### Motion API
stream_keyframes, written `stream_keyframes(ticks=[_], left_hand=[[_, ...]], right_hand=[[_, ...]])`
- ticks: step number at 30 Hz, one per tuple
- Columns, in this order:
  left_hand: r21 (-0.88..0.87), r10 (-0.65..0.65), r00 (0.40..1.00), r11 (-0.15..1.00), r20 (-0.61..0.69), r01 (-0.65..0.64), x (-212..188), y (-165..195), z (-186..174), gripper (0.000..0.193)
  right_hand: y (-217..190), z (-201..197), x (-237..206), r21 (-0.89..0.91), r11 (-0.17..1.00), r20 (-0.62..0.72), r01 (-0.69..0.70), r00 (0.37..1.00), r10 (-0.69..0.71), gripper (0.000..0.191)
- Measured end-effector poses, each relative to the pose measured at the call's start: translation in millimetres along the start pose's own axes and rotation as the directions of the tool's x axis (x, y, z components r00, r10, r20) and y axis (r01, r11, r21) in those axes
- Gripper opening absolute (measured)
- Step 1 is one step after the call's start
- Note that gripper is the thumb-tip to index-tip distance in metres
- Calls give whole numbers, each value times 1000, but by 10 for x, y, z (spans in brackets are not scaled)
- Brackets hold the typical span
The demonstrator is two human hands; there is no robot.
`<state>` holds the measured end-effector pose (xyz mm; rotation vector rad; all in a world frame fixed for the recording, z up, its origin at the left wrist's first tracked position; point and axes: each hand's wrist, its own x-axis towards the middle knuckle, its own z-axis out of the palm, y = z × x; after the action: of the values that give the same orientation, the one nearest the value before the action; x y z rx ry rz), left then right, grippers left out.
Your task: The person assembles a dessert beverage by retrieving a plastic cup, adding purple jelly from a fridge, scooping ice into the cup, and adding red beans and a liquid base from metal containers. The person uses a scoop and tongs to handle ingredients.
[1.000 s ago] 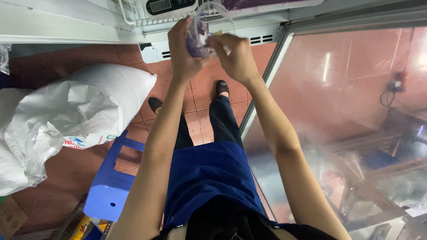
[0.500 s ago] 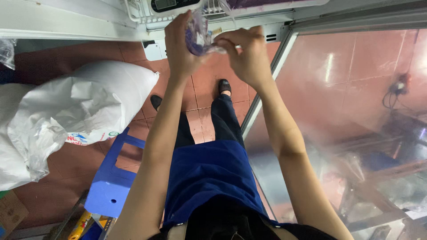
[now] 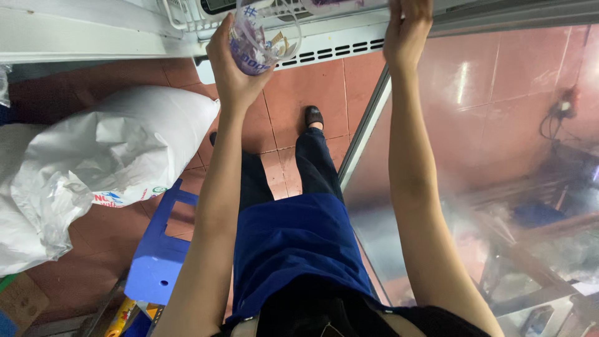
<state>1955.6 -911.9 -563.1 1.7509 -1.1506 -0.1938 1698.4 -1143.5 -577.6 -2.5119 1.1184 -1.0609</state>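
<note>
My left hand [image 3: 236, 70] is raised and grips a clear plastic cup [image 3: 259, 42] with blue print and small things inside. A thin plastic loop hangs at the cup's right side. My right hand [image 3: 407, 28] is up at the top edge of the view, fingers curled against the pale edge of a white appliance [image 3: 337, 43]. What its fingertips touch is cut off by the frame. Both arms reach forward over my blue apron.
A glass door [image 3: 499, 156] stands to the right, its metal frame running diagonally. Big white sacks [image 3: 106, 162] lie on the red tiled floor at left. A blue plastic stool [image 3: 163, 256] stands under my left arm.
My hands were together on the cup. Now the right hand has let go and moved right and up to the appliance edge, while the left alone holds the cup.
</note>
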Motion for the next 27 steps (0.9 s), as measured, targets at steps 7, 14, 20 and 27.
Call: stream_keyframes(ticks=[7,14,20,27], left_hand=[[-35,-69,998,997,-8,69,52,109,129,111],[-50,-38,999,998,-13,38,115,148,201,115],[-81,-26,1000,996,7,26,189,136,240,117],[-33,-41,999,999,16,41,237,198,313,118]], right_hand=[[-594,109,-47,371,863,147,-343,939,310,16],[-514,323,-117,736,378,216,-562,724,655,30],[-420,290,-103,815,-4,399,-580,555,730,27],[-298,244,133,827,163,237,-538,597,766,27]])
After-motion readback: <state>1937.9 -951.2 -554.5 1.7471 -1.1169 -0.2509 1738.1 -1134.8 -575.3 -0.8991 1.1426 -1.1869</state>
